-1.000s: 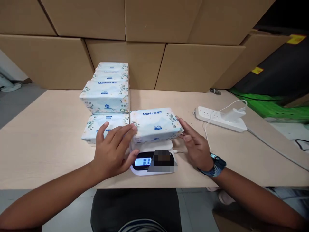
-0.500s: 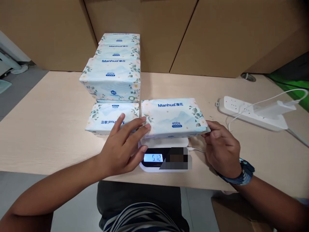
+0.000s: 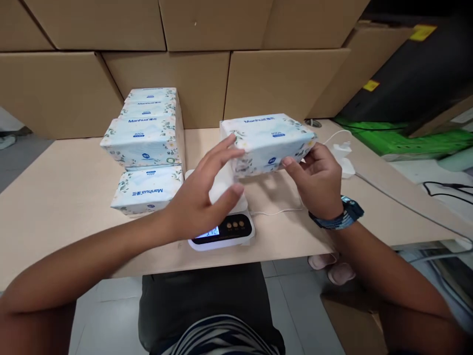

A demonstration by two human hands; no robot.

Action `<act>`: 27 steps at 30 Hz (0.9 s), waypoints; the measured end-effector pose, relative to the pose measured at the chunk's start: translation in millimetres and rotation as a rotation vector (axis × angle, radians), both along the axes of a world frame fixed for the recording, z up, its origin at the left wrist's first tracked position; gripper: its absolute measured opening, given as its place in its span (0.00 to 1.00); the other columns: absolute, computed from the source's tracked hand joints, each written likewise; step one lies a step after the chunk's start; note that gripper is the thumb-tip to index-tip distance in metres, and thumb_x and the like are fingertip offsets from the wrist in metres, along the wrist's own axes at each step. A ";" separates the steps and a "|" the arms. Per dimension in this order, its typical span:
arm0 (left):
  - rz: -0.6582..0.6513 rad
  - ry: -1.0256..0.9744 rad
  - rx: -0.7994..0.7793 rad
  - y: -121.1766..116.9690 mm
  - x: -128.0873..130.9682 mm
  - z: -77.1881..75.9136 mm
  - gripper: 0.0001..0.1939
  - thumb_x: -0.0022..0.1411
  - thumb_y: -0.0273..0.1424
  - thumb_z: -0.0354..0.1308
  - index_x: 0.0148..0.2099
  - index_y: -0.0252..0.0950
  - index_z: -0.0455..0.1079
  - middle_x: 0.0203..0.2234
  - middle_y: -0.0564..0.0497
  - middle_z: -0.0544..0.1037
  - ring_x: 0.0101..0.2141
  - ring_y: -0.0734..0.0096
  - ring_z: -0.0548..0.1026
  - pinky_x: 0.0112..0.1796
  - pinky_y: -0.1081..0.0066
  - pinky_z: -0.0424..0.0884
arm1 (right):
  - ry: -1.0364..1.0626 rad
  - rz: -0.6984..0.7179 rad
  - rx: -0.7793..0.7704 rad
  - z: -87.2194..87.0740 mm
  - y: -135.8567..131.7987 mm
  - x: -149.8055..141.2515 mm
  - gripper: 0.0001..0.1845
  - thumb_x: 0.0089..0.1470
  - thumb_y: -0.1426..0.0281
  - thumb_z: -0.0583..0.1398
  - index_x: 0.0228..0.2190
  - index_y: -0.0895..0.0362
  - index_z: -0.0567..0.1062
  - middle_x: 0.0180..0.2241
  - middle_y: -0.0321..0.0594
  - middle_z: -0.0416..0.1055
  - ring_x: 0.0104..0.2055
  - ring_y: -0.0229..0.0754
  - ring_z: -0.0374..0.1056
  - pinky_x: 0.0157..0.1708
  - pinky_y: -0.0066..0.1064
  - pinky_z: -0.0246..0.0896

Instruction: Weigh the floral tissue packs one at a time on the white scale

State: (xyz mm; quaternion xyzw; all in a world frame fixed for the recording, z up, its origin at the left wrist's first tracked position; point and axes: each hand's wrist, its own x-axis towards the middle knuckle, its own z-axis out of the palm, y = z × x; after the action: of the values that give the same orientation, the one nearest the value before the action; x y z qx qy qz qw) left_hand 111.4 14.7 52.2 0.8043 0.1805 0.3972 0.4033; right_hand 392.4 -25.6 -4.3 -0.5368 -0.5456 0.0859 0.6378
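A pack of tissues [image 3: 268,138], white and pale blue with printed flowers, is held up over the table, to the right of the scale. My right hand [image 3: 320,180] grips its right end, with the thumb on the front face. My left hand [image 3: 207,185] has its fingers spread at the left end of the pack, the fingertips apparently touching it and the thumb away from it. Below is a white digital scale [image 3: 221,244], its lit display partly covered by my left hand. Left of the scale lies another tissue pack [image 3: 148,187], in front of several stacked packs [image 3: 142,140].
Cardboard boxes [image 3: 166,84] form a wall behind the table [image 3: 66,197]. A white power strip [image 3: 346,167] with a plugged-in charger sits beyond my right hand, partly hidden. A thin white cable [image 3: 277,213] runs right from the scale. Something green [image 3: 384,140] stands at the far right.
The tissue pack has risen off the scale and moved right in my right hand, tilting. My left fingers stay near its left end. The view has shifted, showing more boxes.
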 end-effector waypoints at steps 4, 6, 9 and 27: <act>-0.098 -0.118 -0.458 0.8 28.5 0.4 0.27 0.70 0.48 0.66 0.67 0.49 0.69 0.74 0.51 0.68 0.76 0.41 0.63 0.75 0.33 0.60 | -0.023 -0.060 -0.011 -10.1 -13.4 26.4 0.28 0.55 0.52 0.74 0.52 0.52 0.77 0.55 0.49 0.79 0.56 0.53 0.79 0.62 0.55 0.77; -0.119 -0.092 -0.580 -1.5 35.4 -8.5 0.29 0.68 0.52 0.66 0.65 0.48 0.69 0.73 0.49 0.71 0.76 0.41 0.64 0.77 0.33 0.56 | -0.030 -0.063 -0.097 -24.5 -26.0 34.6 0.28 0.54 0.53 0.74 0.51 0.53 0.78 0.54 0.48 0.80 0.57 0.54 0.79 0.63 0.57 0.75; -0.107 -0.025 -0.667 -2.3 41.6 -20.4 0.32 0.65 0.56 0.67 0.64 0.48 0.69 0.76 0.47 0.66 0.78 0.41 0.60 0.79 0.34 0.51 | -0.013 -0.053 -0.227 -47.3 -40.5 42.1 0.32 0.54 0.51 0.73 0.55 0.53 0.77 0.57 0.50 0.81 0.58 0.55 0.79 0.65 0.61 0.72; -0.023 -0.230 -0.865 -24.6 0.7 5.0 0.23 0.68 0.49 0.65 0.59 0.44 0.74 0.73 0.44 0.70 0.74 0.47 0.68 0.74 0.46 0.65 | -0.904 -0.134 -0.221 -34.1 -47.2 41.0 0.28 0.66 0.62 0.60 0.64 0.59 0.73 0.75 0.62 0.60 0.80 0.73 0.51 0.74 0.76 0.51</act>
State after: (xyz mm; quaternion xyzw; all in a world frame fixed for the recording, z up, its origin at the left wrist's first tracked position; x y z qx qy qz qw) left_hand 112.1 -9.8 57.2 0.5141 0.2752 0.3675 0.7245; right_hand 433.4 -72.8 -38.4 -0.6190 -0.7204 -0.1404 0.2796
